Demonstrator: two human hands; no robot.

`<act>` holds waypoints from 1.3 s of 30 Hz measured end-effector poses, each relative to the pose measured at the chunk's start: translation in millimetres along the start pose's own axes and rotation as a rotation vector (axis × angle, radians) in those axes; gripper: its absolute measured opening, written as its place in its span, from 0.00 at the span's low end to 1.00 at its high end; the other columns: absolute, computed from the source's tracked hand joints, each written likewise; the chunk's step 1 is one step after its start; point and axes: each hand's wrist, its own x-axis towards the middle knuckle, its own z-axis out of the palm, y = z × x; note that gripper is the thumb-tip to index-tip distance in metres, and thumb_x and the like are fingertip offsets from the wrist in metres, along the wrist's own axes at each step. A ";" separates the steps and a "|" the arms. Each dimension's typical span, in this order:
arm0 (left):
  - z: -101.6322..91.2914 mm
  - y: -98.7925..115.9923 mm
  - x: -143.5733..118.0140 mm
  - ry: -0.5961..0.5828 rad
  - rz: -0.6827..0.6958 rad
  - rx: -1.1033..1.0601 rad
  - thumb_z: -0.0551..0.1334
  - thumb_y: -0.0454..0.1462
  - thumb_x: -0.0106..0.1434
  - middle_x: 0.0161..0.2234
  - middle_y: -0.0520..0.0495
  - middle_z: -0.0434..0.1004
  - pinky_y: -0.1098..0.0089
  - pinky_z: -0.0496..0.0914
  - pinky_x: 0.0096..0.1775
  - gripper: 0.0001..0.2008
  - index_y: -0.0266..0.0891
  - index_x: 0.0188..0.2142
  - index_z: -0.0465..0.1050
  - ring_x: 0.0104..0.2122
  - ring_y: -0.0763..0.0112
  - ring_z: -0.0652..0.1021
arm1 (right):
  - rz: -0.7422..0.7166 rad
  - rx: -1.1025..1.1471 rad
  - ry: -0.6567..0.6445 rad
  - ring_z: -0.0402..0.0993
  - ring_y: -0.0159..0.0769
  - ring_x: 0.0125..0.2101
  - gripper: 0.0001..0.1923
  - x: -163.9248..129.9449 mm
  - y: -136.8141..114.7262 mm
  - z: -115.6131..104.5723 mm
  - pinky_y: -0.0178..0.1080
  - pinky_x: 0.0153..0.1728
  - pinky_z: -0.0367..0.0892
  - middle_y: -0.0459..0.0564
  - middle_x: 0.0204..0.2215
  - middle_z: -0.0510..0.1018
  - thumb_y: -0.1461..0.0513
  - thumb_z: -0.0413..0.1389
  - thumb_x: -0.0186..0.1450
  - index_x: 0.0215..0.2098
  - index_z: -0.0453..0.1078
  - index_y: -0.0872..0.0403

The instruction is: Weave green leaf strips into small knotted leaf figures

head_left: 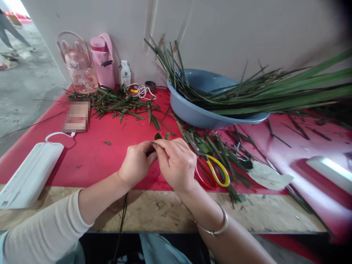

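Observation:
My left hand (136, 162) and my right hand (176, 163) meet over the red table cover (93, 154), fingers pinched together on a small folded green leaf piece (161, 136) whose two tips stick up above the fingertips. A dark leaf strip hangs down from the hands past the table edge. Scissors (213, 169) with one yellow and one red handle lie just right of my right hand, blades pointing up-left among cut leaves.
A blue basin (200, 113) holds long green leaves (275, 91) spreading right. Leaf trimmings (121, 102) lie at the back left by two pink bottles (90, 62) and a small white bottle (125, 73). A white device (30, 174) with a cable sits left; a pale leaf (268, 176) sits right.

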 end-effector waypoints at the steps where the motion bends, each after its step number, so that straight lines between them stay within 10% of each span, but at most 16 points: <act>1: 0.5 -0.2 0.1 -0.001 -0.014 -0.045 0.57 0.34 0.53 0.21 0.52 0.72 0.74 0.64 0.26 0.04 0.37 0.25 0.70 0.23 0.74 0.71 | -0.013 0.023 -0.006 0.69 0.34 0.28 0.09 0.1 0.6 -0.7 0.36 0.32 0.62 0.47 0.25 0.76 0.65 0.48 0.61 0.32 0.71 0.52; 5: 2.2 -0.8 3.9 0.029 -0.134 -0.298 0.59 0.32 0.49 0.22 0.51 0.74 0.74 0.66 0.28 0.03 0.37 0.25 0.71 0.25 0.73 0.73 | -0.161 0.145 -0.070 0.70 0.33 0.29 0.10 -0.6 5.3 -4.9 0.37 0.33 0.64 0.46 0.30 0.76 0.66 0.49 0.59 0.37 0.68 0.50; 10: 3.3 4.1 11.6 0.074 -0.433 -0.593 0.64 0.36 0.47 0.18 0.52 0.73 0.76 0.65 0.22 0.06 0.35 0.25 0.72 0.18 0.77 0.71 | 0.090 0.219 0.326 0.68 0.36 0.33 0.16 3.7 25.4 -14.8 0.39 0.29 0.65 0.53 0.38 0.69 0.67 0.51 0.55 0.43 0.62 0.52; 17: 2.6 8.4 10.0 0.016 -0.514 -0.715 0.68 0.40 0.42 0.11 0.59 0.63 0.79 0.51 0.13 0.13 0.34 0.26 0.72 0.10 0.86 0.57 | 0.027 0.421 -0.122 0.64 0.39 0.44 0.09 14.2 38.9 -18.5 0.43 0.43 0.62 0.52 0.43 0.66 0.67 0.55 0.52 0.33 0.67 0.53; 22: -1.1 10.3 7.3 -0.118 -0.605 -0.874 0.67 0.42 0.43 0.10 0.61 0.57 0.81 0.47 0.12 0.14 0.35 0.23 0.67 0.09 0.87 0.53 | 0.108 0.578 -0.154 0.70 0.31 0.33 0.03 13.5 38.7 -12.7 0.35 0.33 0.66 0.48 0.32 0.72 0.65 0.54 0.57 0.30 0.69 0.54; 32: 1.0 2.0 6.1 0.012 -0.237 -0.515 0.64 0.35 0.47 0.26 0.49 0.77 0.73 0.68 0.35 0.07 0.36 0.28 0.74 0.29 0.73 0.75 | 0.016 0.501 -0.229 0.68 0.35 0.41 0.14 11.0 37.8 -12.8 0.39 0.41 0.65 0.50 0.40 0.71 0.70 0.52 0.54 0.37 0.70 0.52; 39: -6.0 4.9 2.8 0.058 -0.154 -0.224 0.62 0.36 0.50 0.26 0.51 0.78 0.74 0.69 0.30 0.07 0.38 0.30 0.74 0.26 0.72 0.75 | -0.053 0.474 -0.133 0.66 0.36 0.42 0.08 10.0 38.7 -15.8 0.42 0.43 0.63 0.52 0.42 0.68 0.68 0.53 0.56 0.34 0.69 0.52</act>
